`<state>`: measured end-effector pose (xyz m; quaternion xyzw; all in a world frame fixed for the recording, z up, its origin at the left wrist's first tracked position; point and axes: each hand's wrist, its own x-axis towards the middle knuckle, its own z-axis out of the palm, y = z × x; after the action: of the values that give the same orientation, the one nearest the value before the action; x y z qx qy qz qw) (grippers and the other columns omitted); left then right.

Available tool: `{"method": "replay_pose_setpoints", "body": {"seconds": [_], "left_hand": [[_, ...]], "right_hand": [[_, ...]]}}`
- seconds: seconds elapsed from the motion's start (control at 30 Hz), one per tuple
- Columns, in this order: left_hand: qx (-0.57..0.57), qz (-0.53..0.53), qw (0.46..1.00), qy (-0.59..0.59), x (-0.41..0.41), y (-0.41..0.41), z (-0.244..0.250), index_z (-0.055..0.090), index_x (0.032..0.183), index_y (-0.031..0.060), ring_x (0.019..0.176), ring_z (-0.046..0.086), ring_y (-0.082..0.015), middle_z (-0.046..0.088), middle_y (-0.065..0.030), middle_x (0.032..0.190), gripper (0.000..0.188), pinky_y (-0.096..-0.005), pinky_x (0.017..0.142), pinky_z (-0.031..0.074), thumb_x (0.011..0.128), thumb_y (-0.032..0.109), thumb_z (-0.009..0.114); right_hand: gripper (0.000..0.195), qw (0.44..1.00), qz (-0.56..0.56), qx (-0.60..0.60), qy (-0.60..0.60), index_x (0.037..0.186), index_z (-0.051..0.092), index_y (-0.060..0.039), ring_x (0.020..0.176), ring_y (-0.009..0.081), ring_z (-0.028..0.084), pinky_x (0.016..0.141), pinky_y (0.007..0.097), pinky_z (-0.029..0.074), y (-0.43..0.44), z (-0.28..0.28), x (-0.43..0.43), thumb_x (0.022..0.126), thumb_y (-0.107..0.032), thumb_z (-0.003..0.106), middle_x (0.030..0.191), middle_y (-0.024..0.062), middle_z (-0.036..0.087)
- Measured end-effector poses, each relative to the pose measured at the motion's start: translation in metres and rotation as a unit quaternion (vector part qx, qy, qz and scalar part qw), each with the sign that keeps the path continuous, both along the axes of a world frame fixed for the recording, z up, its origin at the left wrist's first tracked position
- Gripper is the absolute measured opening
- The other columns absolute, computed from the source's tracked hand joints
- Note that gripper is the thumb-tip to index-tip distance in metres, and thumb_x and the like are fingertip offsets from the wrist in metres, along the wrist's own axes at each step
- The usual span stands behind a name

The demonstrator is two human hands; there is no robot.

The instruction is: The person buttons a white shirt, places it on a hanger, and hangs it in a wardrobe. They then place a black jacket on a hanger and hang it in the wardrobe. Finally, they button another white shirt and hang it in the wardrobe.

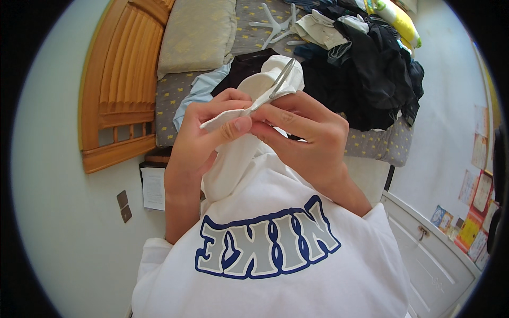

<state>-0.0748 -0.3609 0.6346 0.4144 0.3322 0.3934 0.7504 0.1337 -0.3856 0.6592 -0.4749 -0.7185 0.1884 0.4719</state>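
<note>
Close in front of my chest, both hands pinch the edge of a white cloth garment [234, 159]. My left hand [203, 131] grips a flat strip of it, perhaps the collar, between thumb and fingers. Fingertips of my right hand [306, 127] meet the left thumb at the same strip. A thin grey hook, apparently of a clothes hanger [283, 78], rises from the fabric above the right fingers. The rest of the hanger is hidden. Below the hands, the garment hangs in folds against the white printed T-shirt [270, 294] I wear.
Beyond the hands is a bed with a grey patterned sheet [165, 115]. On it lie a pale pillow [197, 35], white plastic hangers [274, 24], a light blue garment [201, 89] and a heap of dark clothes [366, 75]. A wooden headboard [123, 63] stands left, a white door [421, 246] right.
</note>
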Motion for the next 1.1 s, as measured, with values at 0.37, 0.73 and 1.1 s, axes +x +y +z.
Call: {"method": "replay_pose_setpoints", "body": {"seconds": [0.37,0.73,1.1], "left_hand": [[-0.072,0.022,0.997,0.025,0.001,-0.004,0.006,0.082,0.109,-0.0057,0.099,0.064,-0.0131,0.066,-0.0021,0.110,0.022,-0.0267,0.086,0.048,0.097,0.012,0.082],[-0.024,0.047,0.995,0.089,0.011,-0.009,0.013,0.080,0.109,-0.0072,0.097,0.061,-0.0116,0.064,0.0000,0.108,0.018,-0.0254,0.088,0.046,0.098,0.006,0.076],[0.103,0.045,0.980,0.162,0.019,-0.008,0.019,0.078,0.110,-0.0092,0.095,0.060,-0.0125,0.065,-0.0028,0.103,0.016,-0.0253,0.085,0.045,0.098,-0.002,0.071]], "right_hand": [[0.032,0.994,0.070,-0.045,0.064,0.104,0.088,-0.0041,0.079,0.0150,0.075,0.068,0.0248,0.059,0.001,-0.006,0.006,0.073,0.003,0.095,0.093,0.0078,0.078],[0.017,0.843,0.054,-0.419,0.333,0.107,0.083,0.0049,0.083,0.0180,0.079,0.072,0.0301,0.066,-0.001,0.007,0.014,0.092,-0.003,0.085,0.099,0.0108,0.080],[0.026,0.779,0.069,-0.487,0.390,0.113,0.079,0.0069,0.087,0.0218,0.081,0.071,0.0356,0.069,0.004,0.003,0.019,0.090,-0.005,0.084,0.103,0.0143,0.080]]}}
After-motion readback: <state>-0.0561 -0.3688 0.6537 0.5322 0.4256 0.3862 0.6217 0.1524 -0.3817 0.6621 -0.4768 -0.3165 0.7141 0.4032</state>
